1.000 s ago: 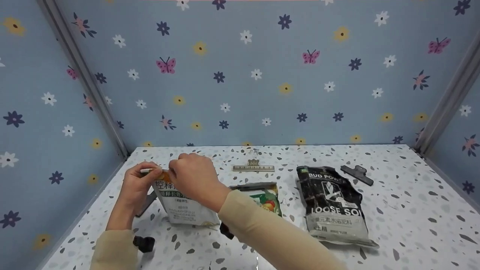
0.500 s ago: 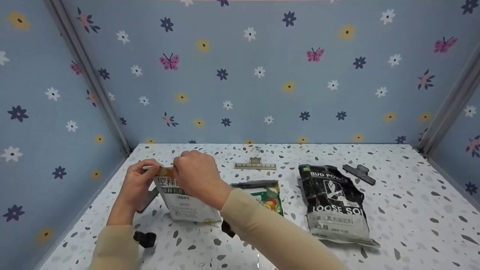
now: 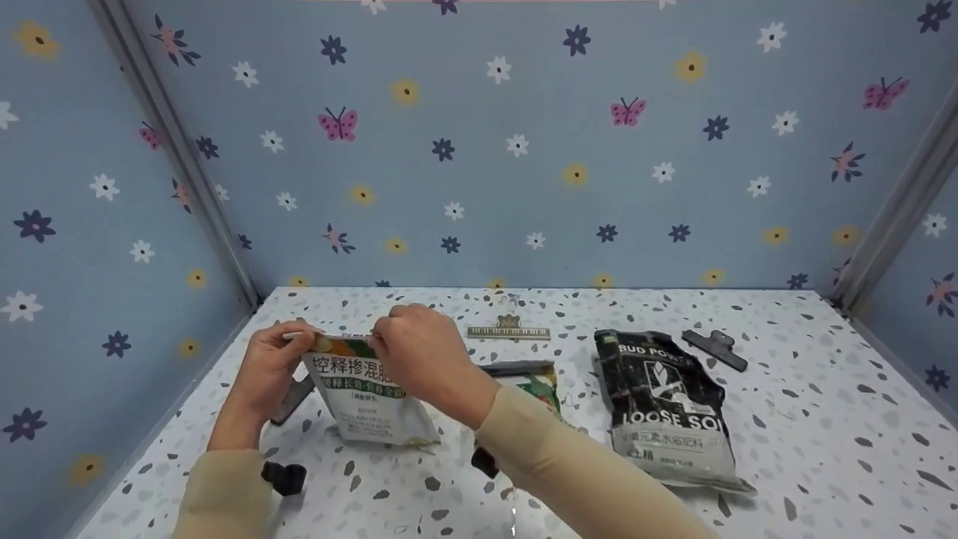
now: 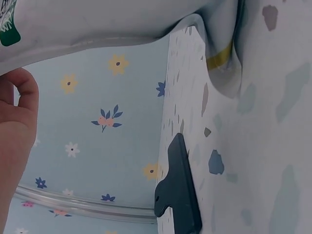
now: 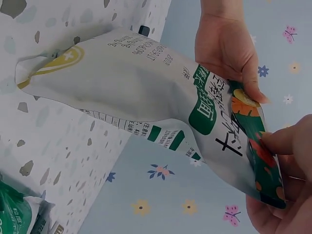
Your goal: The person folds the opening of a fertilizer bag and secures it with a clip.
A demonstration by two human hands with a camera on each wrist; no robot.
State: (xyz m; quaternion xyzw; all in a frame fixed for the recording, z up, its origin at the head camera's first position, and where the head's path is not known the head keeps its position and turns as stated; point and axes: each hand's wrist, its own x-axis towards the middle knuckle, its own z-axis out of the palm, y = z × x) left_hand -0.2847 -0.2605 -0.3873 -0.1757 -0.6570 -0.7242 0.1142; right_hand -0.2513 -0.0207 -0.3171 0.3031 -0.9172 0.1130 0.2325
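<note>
A white fertilizer bag (image 3: 374, 419) with green and orange print stands on the speckled table, its top edge raised between my hands. My left hand (image 3: 271, 367) pinches the top left corner between thumb and fingers. Near the top right corner, my right hand (image 3: 419, 352) pinches the same edge and hides part of the lettering. The right wrist view shows both thumbs on the colourful top band (image 5: 256, 136), which is pulled taut between them. In the left wrist view, the bag's lower corner (image 4: 224, 73) curls against the table.
Behind the left forearm lies a black clip (image 3: 294, 400). A gold ruler-shaped clip (image 3: 509, 329) is at the back centre. A green bag (image 3: 542, 385) is partly covered by my right arm. Further right are a black-and-grey soil bag (image 3: 666, 412) and another black clip (image 3: 716, 349).
My right hand has slid right along the bag's top edge, away from the left hand, so more lettering shows. The left hand keeps its pinch on the corner.
</note>
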